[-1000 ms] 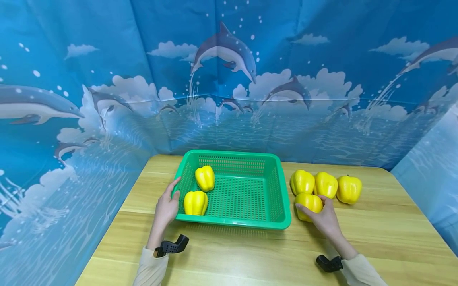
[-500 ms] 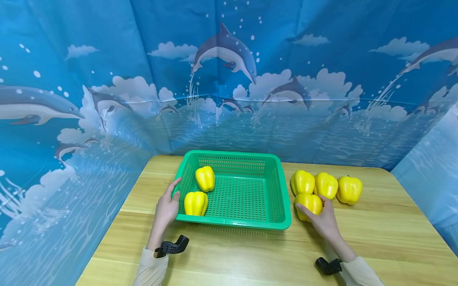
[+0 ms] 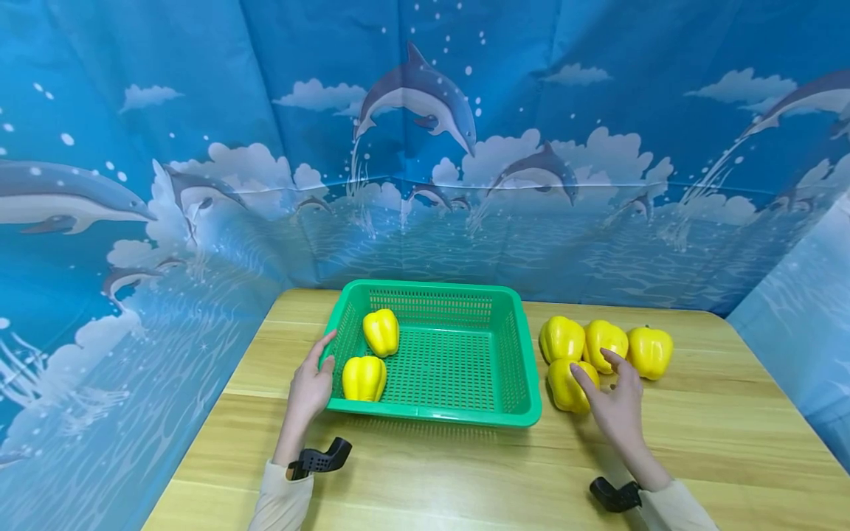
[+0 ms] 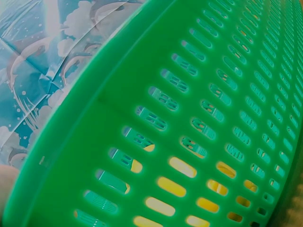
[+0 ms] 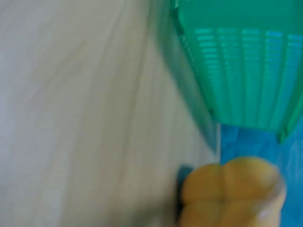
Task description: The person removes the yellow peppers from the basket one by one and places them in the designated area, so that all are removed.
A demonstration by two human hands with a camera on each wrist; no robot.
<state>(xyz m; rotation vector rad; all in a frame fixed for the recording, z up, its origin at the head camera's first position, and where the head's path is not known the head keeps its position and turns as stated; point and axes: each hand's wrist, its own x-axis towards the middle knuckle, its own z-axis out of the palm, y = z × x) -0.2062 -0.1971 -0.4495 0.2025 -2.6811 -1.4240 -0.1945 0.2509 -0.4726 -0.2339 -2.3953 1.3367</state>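
Note:
My left hand (image 3: 311, 385) touches the left rim of a green plastic basket (image 3: 434, 414) with extended fingers; the left wrist view is filled by the basket's slotted wall (image 4: 161, 85). Inside the basket, two yellow bell peppers lie on the left: a rear bell pepper (image 3: 381, 333) and a front bell pepper (image 3: 363, 379). Right of the basket, my right hand (image 3: 619, 405) has its fingers spread beside the nearest bell pepper (image 3: 566, 387), holding nothing. That thumb overlaps the pepper in the head view. In the blurred right wrist view, a bell pepper (image 5: 232, 194) shows below the basket.
Three more yellow bell peppers stand in a row behind: a left one (image 3: 562, 338), a middle one (image 3: 600, 341) and a right one (image 3: 650, 352). All rest on a wooden table (image 3: 451, 479). A blue dolphin-print curtain (image 3: 425, 236) hangs along its back edge.
My right hand has let go of the nearest bell pepper and moved slightly right and up, fingers spread. The pepper stays in its place. My left hand has not moved.

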